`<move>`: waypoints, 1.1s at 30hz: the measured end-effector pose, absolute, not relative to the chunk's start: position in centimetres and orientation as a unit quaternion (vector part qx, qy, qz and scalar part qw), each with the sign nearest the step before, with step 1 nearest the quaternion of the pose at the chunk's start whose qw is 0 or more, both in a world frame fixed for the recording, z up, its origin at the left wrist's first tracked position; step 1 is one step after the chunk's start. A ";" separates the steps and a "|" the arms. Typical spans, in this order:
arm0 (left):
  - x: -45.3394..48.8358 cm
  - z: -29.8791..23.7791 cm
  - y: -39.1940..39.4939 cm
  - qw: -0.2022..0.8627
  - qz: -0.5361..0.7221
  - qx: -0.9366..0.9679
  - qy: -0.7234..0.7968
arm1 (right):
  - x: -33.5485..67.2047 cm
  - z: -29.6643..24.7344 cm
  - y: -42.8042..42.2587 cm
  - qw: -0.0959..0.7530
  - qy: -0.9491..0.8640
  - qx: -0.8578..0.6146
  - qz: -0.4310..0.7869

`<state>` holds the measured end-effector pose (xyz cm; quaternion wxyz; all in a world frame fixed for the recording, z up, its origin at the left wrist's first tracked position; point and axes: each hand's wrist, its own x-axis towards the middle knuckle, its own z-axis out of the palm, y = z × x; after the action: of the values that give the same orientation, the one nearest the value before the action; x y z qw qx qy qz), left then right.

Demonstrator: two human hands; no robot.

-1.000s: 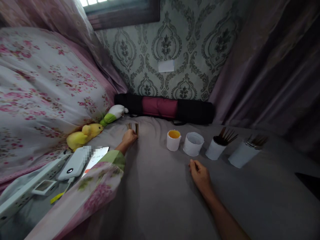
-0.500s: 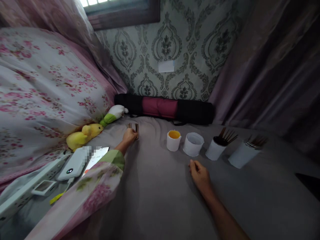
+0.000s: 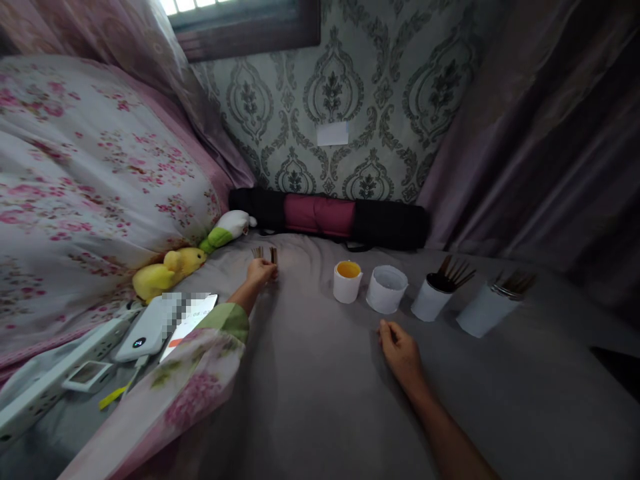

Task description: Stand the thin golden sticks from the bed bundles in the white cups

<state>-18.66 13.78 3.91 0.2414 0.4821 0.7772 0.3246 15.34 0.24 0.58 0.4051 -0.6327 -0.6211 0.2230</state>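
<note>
My left hand (image 3: 261, 271) is at the far left of the grey sheet, fingers pinched at the near end of some thin dark brown sticks (image 3: 273, 254). Its fingers cover the lower part of them. Just left of these, more thin sticks (image 3: 257, 252) show behind the hand. My right hand (image 3: 399, 348) rests loosely closed on the sheet, with nothing visible in it. Beyond it stand a white cup with a yellow inside (image 3: 346, 288) and a wider white cup (image 3: 386, 298). Farther right, a white cup (image 3: 429, 301) and a tilted-looking white cup (image 3: 484, 313) hold several brown sticks.
A long black and maroon bag (image 3: 320, 215) lies along the wall. Yellow (image 3: 155, 277) and white-green (image 3: 227, 230) plush toys border the left. Nearer are a phone (image 3: 193, 320), a white power bank (image 3: 145, 333) and a power strip (image 3: 55, 380).
My left hand has shifted slightly, its fingertips now covering more of the dark sticks' near end. My right hand and the cups stay in place.
</note>
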 end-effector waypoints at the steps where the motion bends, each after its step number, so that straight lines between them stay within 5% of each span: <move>1: -18.5 3.9 13.6 0.257 0.344 0.470 0.771 | 15.3 0.6 0.2 0.404 -0.622 -0.633 0.223; 15: -16.9 4.4 12.0 0.421 0.525 0.327 0.664 | 15.3 0.5 0.3 0.409 -0.621 -0.630 0.221; 33: -16.5 2.7 11.3 0.508 0.579 0.253 0.586 | 15.3 0.5 0.2 0.412 -0.614 -0.627 0.243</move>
<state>-16.52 11.28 2.66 0.5077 0.2529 0.5858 0.5790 15.31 0.20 0.51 0.4124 -0.6273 -0.6142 0.2433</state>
